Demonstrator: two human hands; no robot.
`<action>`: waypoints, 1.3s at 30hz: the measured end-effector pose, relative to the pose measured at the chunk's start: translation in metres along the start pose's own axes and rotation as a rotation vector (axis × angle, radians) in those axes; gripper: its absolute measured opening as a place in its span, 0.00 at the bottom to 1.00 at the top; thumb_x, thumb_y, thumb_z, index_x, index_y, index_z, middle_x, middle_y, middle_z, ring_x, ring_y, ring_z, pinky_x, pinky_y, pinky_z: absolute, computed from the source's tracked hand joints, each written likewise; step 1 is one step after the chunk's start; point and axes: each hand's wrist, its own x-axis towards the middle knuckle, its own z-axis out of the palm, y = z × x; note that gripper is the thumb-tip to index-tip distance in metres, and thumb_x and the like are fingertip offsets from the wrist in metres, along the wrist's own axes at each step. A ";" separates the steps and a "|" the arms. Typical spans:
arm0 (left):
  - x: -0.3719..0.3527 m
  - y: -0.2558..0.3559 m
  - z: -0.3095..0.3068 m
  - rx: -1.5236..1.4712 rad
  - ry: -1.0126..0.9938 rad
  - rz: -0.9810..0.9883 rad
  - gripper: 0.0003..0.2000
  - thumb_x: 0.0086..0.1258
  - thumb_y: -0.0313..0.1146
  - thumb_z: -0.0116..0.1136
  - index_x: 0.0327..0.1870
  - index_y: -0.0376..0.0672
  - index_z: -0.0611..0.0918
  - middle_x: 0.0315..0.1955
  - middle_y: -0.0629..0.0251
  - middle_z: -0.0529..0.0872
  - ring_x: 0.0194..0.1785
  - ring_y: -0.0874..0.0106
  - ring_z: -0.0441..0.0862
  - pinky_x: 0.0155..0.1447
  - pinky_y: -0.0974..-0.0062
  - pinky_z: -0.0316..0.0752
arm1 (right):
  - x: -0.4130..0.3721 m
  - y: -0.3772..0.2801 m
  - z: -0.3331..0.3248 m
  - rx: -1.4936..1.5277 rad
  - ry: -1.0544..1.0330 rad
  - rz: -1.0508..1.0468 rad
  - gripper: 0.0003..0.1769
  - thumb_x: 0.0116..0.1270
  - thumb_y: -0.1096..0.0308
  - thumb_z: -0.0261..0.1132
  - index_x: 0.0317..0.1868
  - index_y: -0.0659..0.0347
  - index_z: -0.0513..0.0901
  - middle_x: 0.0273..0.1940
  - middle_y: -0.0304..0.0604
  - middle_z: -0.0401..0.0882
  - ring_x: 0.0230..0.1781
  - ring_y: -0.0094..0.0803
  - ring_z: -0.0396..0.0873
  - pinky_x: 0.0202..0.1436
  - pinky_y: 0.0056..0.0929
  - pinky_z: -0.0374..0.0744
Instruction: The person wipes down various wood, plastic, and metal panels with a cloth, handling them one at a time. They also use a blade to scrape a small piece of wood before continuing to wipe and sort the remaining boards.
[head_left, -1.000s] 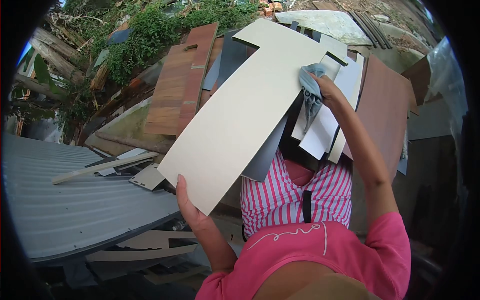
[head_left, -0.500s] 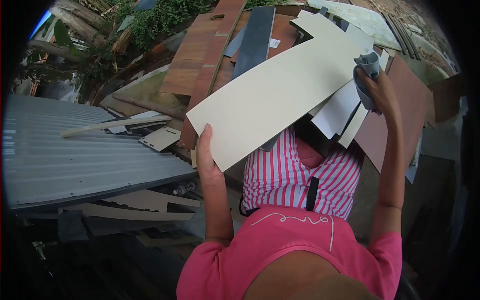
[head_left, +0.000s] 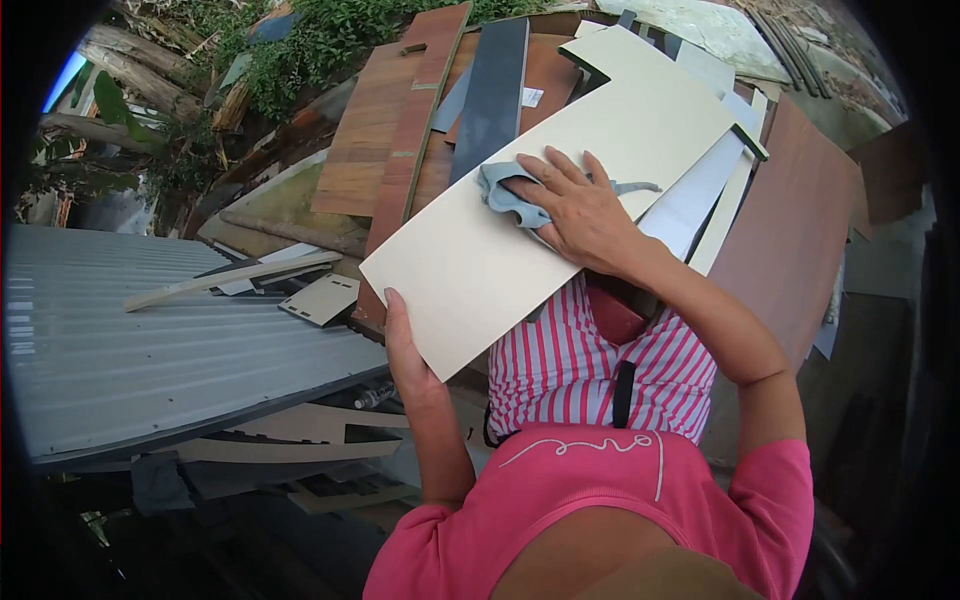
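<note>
A long cream-coloured board [head_left: 455, 265] with a notch cut in its far end slants across my lap. My left hand [head_left: 405, 340] grips its near left corner, thumb on top and the other fingers hidden beneath. Pressed on the middle of the board's face is my right hand [head_left: 590, 215], with a blue-grey cloth [head_left: 510, 195] bunched under the palm and fingers. One end of the cloth sticks out to the right of the hand.
Wood-grain panels [head_left: 365, 130], a dark grey board [head_left: 490, 95] and a reddish-brown panel [head_left: 790, 220] lie beyond and to the right. On the left is a corrugated metal sheet [head_left: 170, 350] with offcuts on it. A plastic bottle [head_left: 375, 396] lies near my left forearm.
My right hand, with the cloth, has moved left from the board's right edge onto the middle of its face. The board's near end has dipped slightly with my left hand.
</note>
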 end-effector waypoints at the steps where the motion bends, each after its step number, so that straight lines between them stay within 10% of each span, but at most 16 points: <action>1: 0.001 -0.001 -0.005 -0.024 -0.003 -0.026 0.25 0.75 0.45 0.42 0.64 0.35 0.63 0.57 0.57 0.72 0.58 0.67 0.73 0.60 0.70 0.70 | 0.000 0.040 0.001 -0.080 0.009 0.100 0.27 0.63 0.59 0.56 0.63 0.50 0.68 0.67 0.43 0.60 0.69 0.46 0.57 0.66 0.58 0.56; 7: 0.001 -0.006 -0.018 -0.020 0.064 -0.080 0.26 0.75 0.46 0.42 0.64 0.33 0.63 0.57 0.56 0.72 0.57 0.67 0.74 0.59 0.70 0.70 | -0.026 0.292 -0.013 -0.272 -0.074 0.974 0.23 0.69 0.55 0.48 0.54 0.62 0.74 0.61 0.50 0.67 0.63 0.54 0.62 0.57 0.66 0.63; 12: -0.001 -0.006 -0.017 0.012 0.063 -0.085 0.27 0.74 0.47 0.42 0.64 0.33 0.63 0.57 0.56 0.73 0.57 0.67 0.74 0.59 0.71 0.70 | 0.012 0.154 0.007 -0.246 -0.019 0.296 0.24 0.63 0.61 0.55 0.56 0.67 0.73 0.62 0.56 0.64 0.66 0.50 0.60 0.66 0.49 0.60; 16: -0.006 -0.009 -0.018 0.027 0.075 -0.112 0.27 0.75 0.48 0.41 0.64 0.32 0.63 0.57 0.55 0.73 0.57 0.67 0.74 0.59 0.71 0.70 | 0.017 0.041 -0.014 0.110 -0.266 -0.317 0.31 0.53 0.66 0.64 0.61 0.47 0.71 0.69 0.39 0.55 0.71 0.42 0.52 0.73 0.47 0.54; 24: -0.013 -0.022 -0.034 0.049 0.073 -0.182 0.28 0.74 0.49 0.41 0.63 0.30 0.63 0.56 0.53 0.73 0.56 0.66 0.75 0.57 0.70 0.71 | 0.063 0.239 0.021 -0.304 -0.271 0.371 0.22 0.64 0.62 0.53 0.57 0.60 0.72 0.67 0.49 0.58 0.69 0.46 0.55 0.67 0.48 0.60; 31: -0.013 -0.030 -0.040 0.081 0.100 -0.210 0.29 0.74 0.49 0.42 0.62 0.29 0.63 0.55 0.51 0.73 0.55 0.66 0.75 0.57 0.70 0.71 | 0.118 0.262 0.056 -0.309 -0.247 0.126 0.24 0.68 0.57 0.50 0.61 0.59 0.69 0.68 0.46 0.57 0.69 0.48 0.55 0.64 0.54 0.61; 39: -0.011 -0.039 -0.054 0.154 0.100 -0.261 0.28 0.74 0.46 0.44 0.62 0.28 0.63 0.55 0.52 0.73 0.56 0.67 0.73 0.58 0.70 0.68 | 0.088 0.323 0.022 -0.454 -0.030 0.723 0.16 0.63 0.62 0.54 0.49 0.56 0.77 0.53 0.45 0.72 0.56 0.46 0.70 0.52 0.49 0.74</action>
